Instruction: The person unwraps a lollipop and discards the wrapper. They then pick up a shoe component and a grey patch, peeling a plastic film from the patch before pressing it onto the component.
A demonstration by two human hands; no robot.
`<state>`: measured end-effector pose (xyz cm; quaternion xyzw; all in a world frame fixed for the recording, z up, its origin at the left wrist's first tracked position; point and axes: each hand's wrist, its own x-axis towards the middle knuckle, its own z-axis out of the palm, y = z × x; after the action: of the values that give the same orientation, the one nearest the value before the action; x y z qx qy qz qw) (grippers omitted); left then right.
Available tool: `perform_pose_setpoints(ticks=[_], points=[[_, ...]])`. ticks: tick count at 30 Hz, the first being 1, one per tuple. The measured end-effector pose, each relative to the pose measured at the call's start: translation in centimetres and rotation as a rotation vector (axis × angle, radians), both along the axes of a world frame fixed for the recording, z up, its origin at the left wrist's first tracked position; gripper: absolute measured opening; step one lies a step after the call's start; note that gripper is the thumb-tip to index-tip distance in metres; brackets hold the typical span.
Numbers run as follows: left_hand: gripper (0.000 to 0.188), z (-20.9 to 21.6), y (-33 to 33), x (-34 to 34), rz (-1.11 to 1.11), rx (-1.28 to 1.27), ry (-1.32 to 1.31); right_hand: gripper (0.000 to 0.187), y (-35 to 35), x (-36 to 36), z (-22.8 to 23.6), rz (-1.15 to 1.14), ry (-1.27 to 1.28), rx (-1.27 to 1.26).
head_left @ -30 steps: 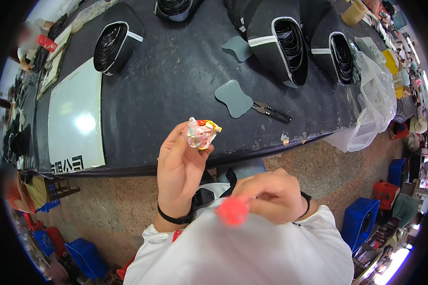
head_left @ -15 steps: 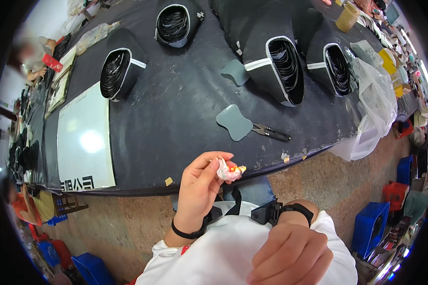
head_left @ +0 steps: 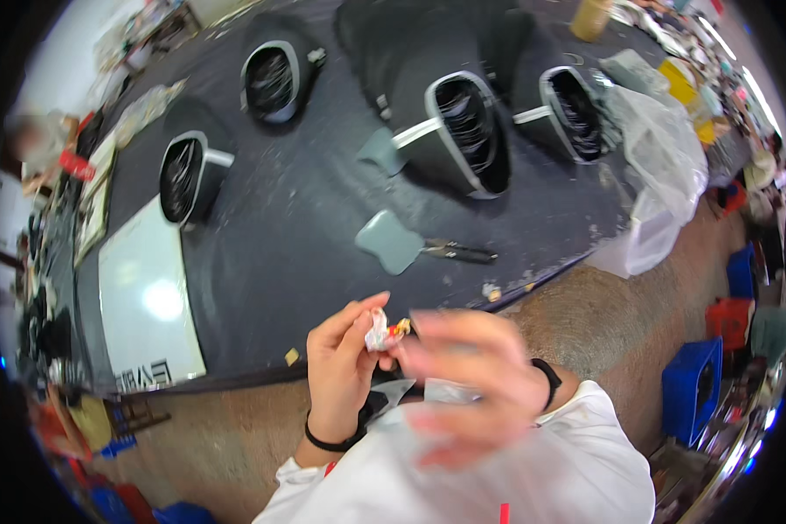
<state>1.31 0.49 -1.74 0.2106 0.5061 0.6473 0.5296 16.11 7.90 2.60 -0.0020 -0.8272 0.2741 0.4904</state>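
Note:
My left hand (head_left: 335, 367) pinches a small crumpled white wrapper (head_left: 376, 333) between thumb and fingers, just off the table's near edge. A red and yellow bit shows at the wrapper's open end. Close beside it on the right is my right hand (head_left: 476, 371), its fingers smeared by motion, so whether it touches the wrapper is unclear. Beyond the hands, a grey curved flat piece (head_left: 389, 241) lies on the dark table (head_left: 279, 236), touching black-handled thread snips (head_left: 461, 251). A second grey piece (head_left: 381, 151) rests farther back.
Several black bundles with pale-edged openings, one at the left (head_left: 183, 177) and one nearer the right (head_left: 469, 131), stand on the table. A shiny white board (head_left: 144, 306) lies left, a clear plastic bag (head_left: 659, 166) hangs over the right edge. Blue crates (head_left: 692, 393) stand on the floor.
My right hand has risen from my lap and moved left, up to the wrapper. My left hand still holds the wrapper, slightly lower in view. The whole view has shifted and tilted.

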Motion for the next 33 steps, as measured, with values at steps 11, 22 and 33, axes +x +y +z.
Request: perform_pose_setpoints(ticks=[11, 22, 33], points=[[0.062, 0.2, 4.1, 5.1, -0.558, 0.127, -0.354, 0.025, 4.0, 10.8, -6.9, -0.606, -0.244, -0.102], [0.05, 1.4, 3.9, 5.5, -0.576, 0.098, -0.162, 0.034, 20.8, 40.4, -21.1, -1.711, -0.424, -0.657], [0.04, 6.6, 1.7, 1.6, -0.303, 0.312, 0.394, 0.03, 17.2, 31.9, -9.3, -1.301, 0.05, -0.556]])
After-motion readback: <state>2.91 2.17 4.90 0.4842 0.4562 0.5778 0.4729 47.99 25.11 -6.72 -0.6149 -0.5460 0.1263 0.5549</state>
